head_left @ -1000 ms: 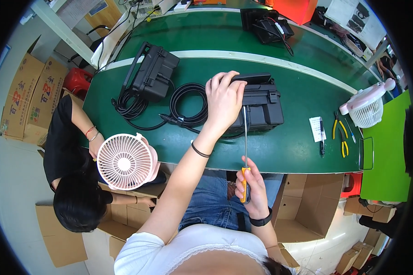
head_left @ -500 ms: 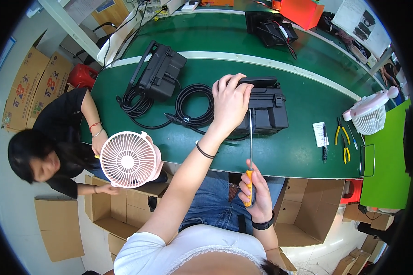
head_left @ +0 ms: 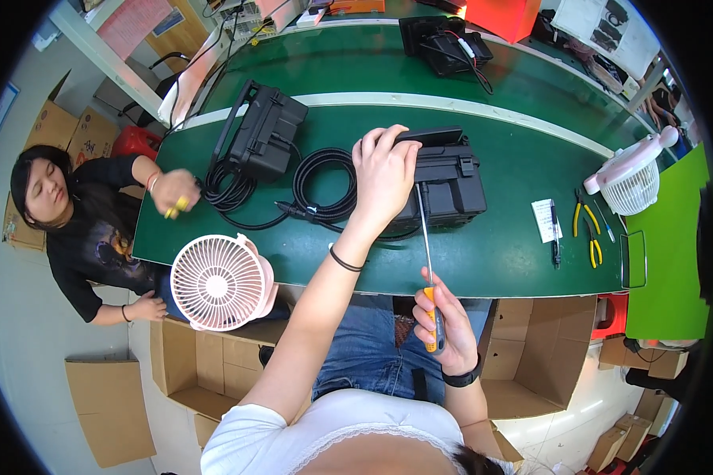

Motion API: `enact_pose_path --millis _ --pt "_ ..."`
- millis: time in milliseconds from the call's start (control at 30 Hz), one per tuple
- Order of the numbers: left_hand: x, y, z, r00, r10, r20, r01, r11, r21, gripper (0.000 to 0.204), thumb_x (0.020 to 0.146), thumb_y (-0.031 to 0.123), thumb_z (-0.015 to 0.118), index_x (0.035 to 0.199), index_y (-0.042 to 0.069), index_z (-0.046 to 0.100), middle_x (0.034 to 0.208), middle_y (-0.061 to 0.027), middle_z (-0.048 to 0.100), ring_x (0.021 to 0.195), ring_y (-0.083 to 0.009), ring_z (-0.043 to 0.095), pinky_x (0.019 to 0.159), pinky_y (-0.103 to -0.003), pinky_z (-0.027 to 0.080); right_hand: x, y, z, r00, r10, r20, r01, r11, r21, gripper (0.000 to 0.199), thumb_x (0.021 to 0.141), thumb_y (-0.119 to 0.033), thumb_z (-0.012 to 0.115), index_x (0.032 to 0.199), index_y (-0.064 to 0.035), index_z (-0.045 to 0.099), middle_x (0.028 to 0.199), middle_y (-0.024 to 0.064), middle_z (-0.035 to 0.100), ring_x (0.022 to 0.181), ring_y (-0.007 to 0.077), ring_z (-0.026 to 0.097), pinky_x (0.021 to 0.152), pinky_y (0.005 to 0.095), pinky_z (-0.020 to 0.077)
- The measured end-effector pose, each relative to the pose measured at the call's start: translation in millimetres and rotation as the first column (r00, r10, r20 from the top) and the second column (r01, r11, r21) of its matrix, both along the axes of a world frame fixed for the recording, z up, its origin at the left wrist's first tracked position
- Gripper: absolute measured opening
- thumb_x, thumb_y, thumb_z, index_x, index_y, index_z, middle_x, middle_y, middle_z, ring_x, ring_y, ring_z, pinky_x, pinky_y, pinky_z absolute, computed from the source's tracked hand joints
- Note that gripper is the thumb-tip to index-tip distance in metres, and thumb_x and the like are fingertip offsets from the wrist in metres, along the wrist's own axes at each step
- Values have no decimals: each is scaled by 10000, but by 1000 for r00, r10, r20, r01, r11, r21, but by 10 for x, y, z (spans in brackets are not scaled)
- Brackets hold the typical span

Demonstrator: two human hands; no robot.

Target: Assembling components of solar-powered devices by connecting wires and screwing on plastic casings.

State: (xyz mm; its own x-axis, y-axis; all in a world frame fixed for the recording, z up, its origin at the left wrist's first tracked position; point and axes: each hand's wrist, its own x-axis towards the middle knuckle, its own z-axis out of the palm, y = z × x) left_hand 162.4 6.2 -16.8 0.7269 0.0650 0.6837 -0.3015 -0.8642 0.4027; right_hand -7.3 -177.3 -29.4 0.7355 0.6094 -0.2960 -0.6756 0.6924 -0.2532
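A black plastic case (head_left: 461,190) with a raised handle stands on the green table in front of me. My left hand (head_left: 383,170) lies over its left side, fingers bent round the handle's left end. Held low near the table's front edge, a long screwdriver (head_left: 424,237) with a yellow and grey handle is in my right hand (head_left: 449,328). Its shaft points away from me, and the tip meets the front of the case beside my left hand; the exact contact is too small to tell. A coiled black cable (head_left: 322,186) lies left of the case.
A second black case (head_left: 273,131) with cable stands further left. A pink fan (head_left: 218,281) is at the front left edge, near a co-worker (head_left: 95,222). On the right lie pliers (head_left: 590,237), a pen (head_left: 555,233), paper (head_left: 543,220) and another fan (head_left: 634,178). Cardboard boxes (head_left: 535,356) stand below the table.
The co-worker's hand has moved from the pink fan out over the table, holding something yellow. My hands keep their hold on the case and screwdriver. The whole view has shifted slightly.
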Motion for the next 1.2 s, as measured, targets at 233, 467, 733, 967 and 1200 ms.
enact_pose_path --millis 233,467,733,967,1200 --pt "13 -3 44 998 24 -53 -24 1000 4 211 969 222 579 987 134 771 1194 -32 658 1180 -273 533 1025 -449 379 -19 17 32 991 1 -133 26 979 204 373 1089 -238 410 1444 -125 395 871 26 440 635 102 432 477 231 420" --pt "17 -18 -16 999 11 -33 -13 999 -42 188 950 210 602 939 109 761 1176 -34 636 1179 -254 520 1063 -507 340 -92 -217 370 929 52 -368 129 883 451 422 1080 -153 385 1498 -104 343 915 42 415 685 109 414 523 224 388" --pt "-62 9 14 1000 11 0 -11 1000 -5 204 964 213 588 983 93 752 1200 -54 618 1192 -278 502 1063 -524 339 18 -647 433 772 -385 507 523 837 -161 539 1027 -135 517 1517 -76 302 900 56 503 612 85 484 468 197 411" --pt "-558 -244 86 982 33 187 -54 993 106 192 843 149 692 1034 154 687 1227 -13 593 1144 -261 521 1033 -502 354 1014 -1003 -436 654 430 622 756 -335 -563 580 941 -24 589 1492 -114 432 1205 125 628 901 224 598 786 340 521" --pt "-1337 -504 -653 879 -34 476 -184 896 405 302 905 418 620 1196 354 668 1383 126 566 1274 -134 401 1112 -511 264 1131 -983 -661 470 593 654 861 -470 -193 514 844 -2 633 1349 -73 568 1476 150 447 1336 401 386 1107 485 355"
